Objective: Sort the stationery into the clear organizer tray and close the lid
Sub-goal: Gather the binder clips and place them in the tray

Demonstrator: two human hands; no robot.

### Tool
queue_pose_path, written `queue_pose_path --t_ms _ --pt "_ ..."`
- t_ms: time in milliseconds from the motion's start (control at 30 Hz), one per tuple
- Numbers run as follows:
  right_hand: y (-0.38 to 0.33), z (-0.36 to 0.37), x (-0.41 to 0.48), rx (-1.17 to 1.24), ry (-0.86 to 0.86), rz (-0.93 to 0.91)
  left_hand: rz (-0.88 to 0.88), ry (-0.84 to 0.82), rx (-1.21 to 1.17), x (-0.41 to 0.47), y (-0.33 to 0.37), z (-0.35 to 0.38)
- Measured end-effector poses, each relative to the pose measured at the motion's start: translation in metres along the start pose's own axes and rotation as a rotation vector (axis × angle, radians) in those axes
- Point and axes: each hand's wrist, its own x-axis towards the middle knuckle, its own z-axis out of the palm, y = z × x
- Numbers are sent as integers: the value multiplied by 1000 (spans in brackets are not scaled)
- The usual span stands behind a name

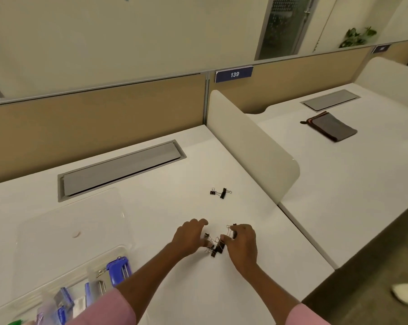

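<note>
Gathering loose binder clips on the white desk (257, 289) beside the clear organizer tray (64, 275).

Nearest, the tray already holds a blue stapler (118, 269), its lid (71, 221) lying open behind. At mid-desk the left hand (190, 235), fingers curled and spread, and the right hand (241, 242), pinching wire handles, close around a clip pile (216, 248). Farther off lie two stray clips (220, 192). Light, stiff and prone to snagging, they seem best lifted by the black bodies.

Both hands, left (191, 235) and right (241, 242), gather a clip pile (216, 246) on desk (175, 289); two clips (220, 193) lie apart; tray (64, 289) at left, lid (71, 221) open.
</note>
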Motion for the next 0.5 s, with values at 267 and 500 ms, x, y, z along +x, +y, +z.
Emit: queue_pose_path --t_ms 267,500 --pt "19 -7 15 -333 -162 -104 -31 12 120 13 19 28" --pt "21 -6 16 -427 -346 -336 73 28 337 11 23 51"
